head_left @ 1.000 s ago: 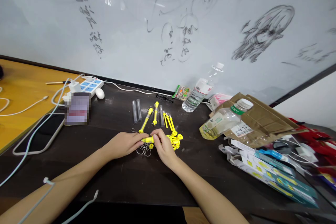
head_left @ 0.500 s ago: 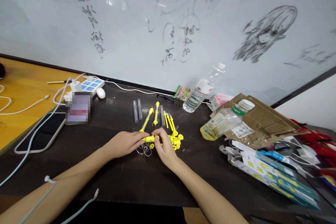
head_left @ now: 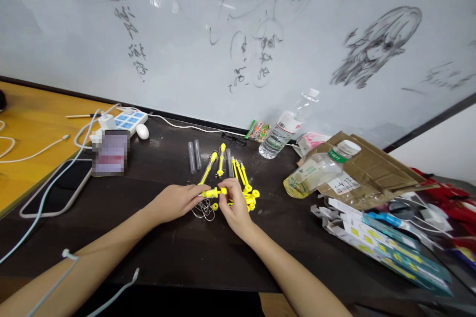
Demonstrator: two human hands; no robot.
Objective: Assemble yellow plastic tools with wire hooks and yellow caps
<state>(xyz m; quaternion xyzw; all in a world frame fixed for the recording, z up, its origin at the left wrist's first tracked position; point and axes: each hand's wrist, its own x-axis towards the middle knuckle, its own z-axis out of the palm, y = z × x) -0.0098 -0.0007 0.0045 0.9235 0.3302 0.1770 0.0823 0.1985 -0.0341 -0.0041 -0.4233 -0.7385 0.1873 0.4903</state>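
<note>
A yellow piece [head_left: 211,193] is held low above the near middle of the bench [head_left: 178,257], between the two hands. Its left end is gripped by the left hand [head_left: 181,201], whose thumb and fingers are drawn together around it. At its right end, a small yellow cap [head_left: 223,190] is pinched between the thumb and fingers of the right hand [head_left: 235,204]; whether piece and cap are joined cannot be told.

Beneath the held piece, a tangle of metal hooks [head_left: 204,210] is spread on the bench. Just right of the right hand, and partly hidden by it, loose yellow parts [head_left: 252,200] are heaped. On the far side of the hands, two yellow-ended tubes [head_left: 221,161] are laid out, with two clear tubes [head_left: 191,157] to their left, and one clear tube and some thin yellow rods [head_left: 238,171] to their right.

Farther off, a packet [head_left: 258,131] and a tilted-looking water bottle [head_left: 275,138] are seen near the whiteboard [head_left: 186,34]. At the right, a bottle of yellowish liquid [head_left: 310,178] is placed before brown cardboard [head_left: 372,163], with a torn box [head_left: 390,250] nearer. At the left, a phone [head_left: 55,190] and a power strip [head_left: 131,121] are crossed or surrounded by cables.
</note>
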